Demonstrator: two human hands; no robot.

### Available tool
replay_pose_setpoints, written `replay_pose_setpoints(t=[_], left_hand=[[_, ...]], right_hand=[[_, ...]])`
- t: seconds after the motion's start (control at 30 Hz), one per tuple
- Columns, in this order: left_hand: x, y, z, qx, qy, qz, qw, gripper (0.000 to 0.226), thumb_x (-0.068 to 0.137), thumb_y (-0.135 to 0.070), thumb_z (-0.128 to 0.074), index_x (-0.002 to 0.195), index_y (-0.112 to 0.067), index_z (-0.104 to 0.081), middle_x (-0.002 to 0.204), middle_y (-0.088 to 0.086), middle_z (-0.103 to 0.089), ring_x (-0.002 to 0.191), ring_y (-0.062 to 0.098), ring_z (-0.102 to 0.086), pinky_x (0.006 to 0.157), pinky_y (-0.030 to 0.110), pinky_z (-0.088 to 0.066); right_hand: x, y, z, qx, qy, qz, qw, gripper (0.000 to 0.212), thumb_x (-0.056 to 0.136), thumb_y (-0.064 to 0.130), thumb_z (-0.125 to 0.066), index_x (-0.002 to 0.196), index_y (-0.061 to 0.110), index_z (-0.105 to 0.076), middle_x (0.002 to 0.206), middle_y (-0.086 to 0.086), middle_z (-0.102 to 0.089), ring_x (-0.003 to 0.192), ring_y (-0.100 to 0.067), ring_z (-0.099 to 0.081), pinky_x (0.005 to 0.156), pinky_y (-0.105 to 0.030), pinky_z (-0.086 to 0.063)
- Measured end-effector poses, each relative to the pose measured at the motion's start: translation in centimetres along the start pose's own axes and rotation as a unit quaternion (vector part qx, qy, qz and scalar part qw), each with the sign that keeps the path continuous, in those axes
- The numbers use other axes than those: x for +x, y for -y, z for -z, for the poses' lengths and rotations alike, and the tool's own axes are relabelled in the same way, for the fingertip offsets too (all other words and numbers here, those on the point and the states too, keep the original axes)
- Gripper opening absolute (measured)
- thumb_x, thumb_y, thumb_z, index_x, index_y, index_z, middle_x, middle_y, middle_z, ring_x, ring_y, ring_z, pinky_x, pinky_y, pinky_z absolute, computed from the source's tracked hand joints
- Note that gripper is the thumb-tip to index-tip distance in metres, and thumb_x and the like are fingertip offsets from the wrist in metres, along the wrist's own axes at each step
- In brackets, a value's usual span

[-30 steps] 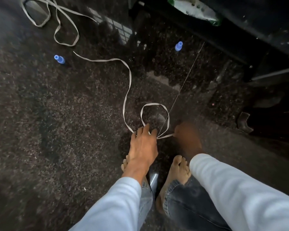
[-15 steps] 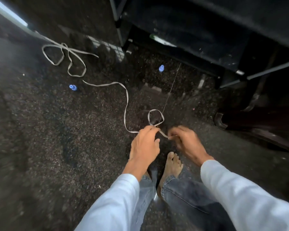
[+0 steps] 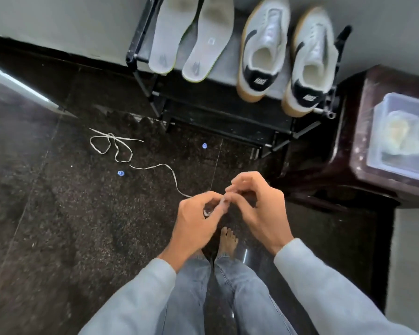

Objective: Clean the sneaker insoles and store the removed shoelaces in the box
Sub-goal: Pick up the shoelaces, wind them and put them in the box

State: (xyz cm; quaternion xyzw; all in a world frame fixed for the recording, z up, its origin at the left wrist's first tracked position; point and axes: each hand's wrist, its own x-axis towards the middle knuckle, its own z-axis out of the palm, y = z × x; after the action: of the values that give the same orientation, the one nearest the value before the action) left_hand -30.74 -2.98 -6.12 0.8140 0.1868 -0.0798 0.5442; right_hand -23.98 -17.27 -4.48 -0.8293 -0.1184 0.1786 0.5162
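Two hands, left (image 3: 196, 222) and right (image 3: 259, 206), pinched together on one end of the shoelace (image 3: 121, 151), rest trailing leftward across the dark floor (image 3: 58, 226), box (image 3: 402, 139) well right.

Dim, soft daylight; wide-angle edges bend, slight motion blur.

The near end of the shoelace (image 3: 155, 167) vanishes inside the left hand's (image 3: 196, 220) grip. The clear plastic box (image 3: 402, 139) runs off the right edge, its yellowish contents too blurred to name. Both sneakers' (image 3: 266, 44) toes are cropped.
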Motion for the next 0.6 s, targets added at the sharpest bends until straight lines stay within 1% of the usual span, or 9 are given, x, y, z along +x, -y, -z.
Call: replay_pose_setpoints(t=[0.07, 0.1, 0.2, 0.27, 0.33, 0.37, 0.47, 0.53, 0.6], left_hand=[[-1.0, -3.2, 0.9, -0.077, 0.01, 0.058, 0.995, 0.012, 0.097, -0.022, -0.066, 0.097, -0.018, -0.078, 0.08, -0.003, -0.077, 0.078, 0.007, -0.073, 0.08, 0.026, -0.058], [-1.5, -4.7, 1.2, -0.118, 0.014, 0.079, 0.99, 0.014, 0.097, -0.021, -0.064, 0.097, -0.017, -0.078, 0.078, -0.001, -0.077, 0.078, 0.008, -0.073, 0.082, 0.027, -0.058], [-2.9, -8.6, 1.9, -0.235, 0.016, 0.121, 0.964, 0.022, 0.101, -0.02, -0.058, 0.098, -0.01, -0.077, 0.08, 0.007, -0.075, 0.082, 0.016, -0.073, 0.089, 0.032, -0.059], [-3.7, -10.8, 2.5, -0.302, 0.01, 0.139, 0.943, 0.029, 0.103, -0.021, -0.053, 0.096, -0.005, -0.076, 0.083, 0.009, -0.074, 0.084, 0.017, -0.072, 0.085, 0.032, -0.059], [-4.4, -12.7, 3.2, -0.344, 0.006, 0.148, 0.927, 0.031, 0.104, -0.022, -0.05, 0.094, -0.009, -0.076, 0.082, 0.005, -0.074, 0.08, 0.014, -0.07, 0.077, 0.029, -0.059], [-4.7, -13.6, 3.7, -0.364, 0.007, 0.154, 0.919, 0.031, 0.104, -0.023, -0.049, 0.094, -0.01, -0.076, 0.081, 0.004, -0.074, 0.078, 0.014, -0.07, 0.073, 0.031, -0.058], [-5.1, -15.7, 5.1, -0.404, 0.016, 0.173, 0.898, 0.028, 0.102, -0.024, -0.05, 0.099, -0.011, -0.075, 0.083, 0.005, -0.075, 0.074, 0.013, -0.07, 0.068, 0.031, -0.056], [-5.0, -16.7, 6.4, -0.417, 0.017, 0.17, 0.893, 0.028, 0.102, -0.023, -0.05, 0.103, -0.01, -0.074, 0.089, 0.007, -0.077, 0.079, 0.014, -0.072, 0.073, 0.029, -0.059], [-4.5, -17.4, 8.0, -0.417, 0.018, 0.165, 0.893, 0.027, 0.103, -0.022, -0.05, 0.108, -0.011, -0.074, 0.096, 0.009, -0.079, 0.085, 0.017, -0.075, 0.081, 0.028, -0.061]], right_hand=[[-0.4, 2.5, 1.5, 0.063, -0.038, -0.027, 0.997, 0.013, 0.091, 0.013, -0.069, 0.104, 0.016, -0.065, 0.098, 0.008, -0.072, 0.095, -0.006, -0.069, 0.085, -0.021, -0.055], [-0.6, 3.5, 2.2, 0.079, -0.03, -0.042, 0.996, 0.012, 0.096, 0.019, -0.063, 0.107, 0.017, -0.066, 0.103, 0.009, -0.071, 0.1, -0.006, -0.068, 0.088, -0.022, -0.055], [-1.8, 5.3, 3.7, 0.11, 0.077, -0.072, 0.988, 0.029, 0.102, 0.034, -0.046, 0.117, 0.02, -0.067, 0.111, 0.009, -0.07, 0.108, -0.008, -0.065, 0.093, -0.028, -0.053], [-3.2, 6.6, 4.0, 0.16, 0.138, -0.079, 0.974, 0.039, 0.1, 0.045, -0.04, 0.121, 0.025, -0.066, 0.116, 0.011, -0.07, 0.114, -0.007, -0.062, 0.097, -0.022, -0.049], [-4.9, 7.8, 3.8, 0.203, 0.15, -0.087, 0.964, 0.051, 0.094, 0.063, -0.038, 0.126, 0.033, -0.063, 0.122, 0.015, -0.067, 0.119, -0.005, -0.06, 0.1, -0.018, -0.047], [-5.8, 8.4, 3.7, 0.206, 0.145, -0.085, 0.964, 0.056, 0.093, 0.068, -0.036, 0.129, 0.033, -0.06, 0.124, 0.014, -0.067, 0.12, -0.007, -0.06, 0.101, -0.021, -0.047], [-7.5, 10.0, 3.4, 0.186, 0.127, -0.078, 0.971, 0.057, 0.094, 0.064, -0.04, 0.13, 0.024, -0.058, 0.108, 0.006, -0.072, 0.102, -0.015, -0.069, 0.09, -0.028, -0.055], [-7.9, 11.4, 3.2, 0.152, 0.087, -0.07, 0.982, 0.037, 0.099, 0.047, -0.046, 0.118, 0.021, -0.064, 0.086, 0.002, -0.073, 0.08, -0.016, -0.07, 0.075, -0.025, -0.055], [-8.0, 12.8, 3.0, 0.074, 0.046, -0.031, 0.996, 0.024, 0.101, 0.035, -0.049, 0.106, 0.022, -0.069, 0.076, 0.013, -0.068, 0.073, -0.01, -0.067, 0.067, -0.016, -0.051]])
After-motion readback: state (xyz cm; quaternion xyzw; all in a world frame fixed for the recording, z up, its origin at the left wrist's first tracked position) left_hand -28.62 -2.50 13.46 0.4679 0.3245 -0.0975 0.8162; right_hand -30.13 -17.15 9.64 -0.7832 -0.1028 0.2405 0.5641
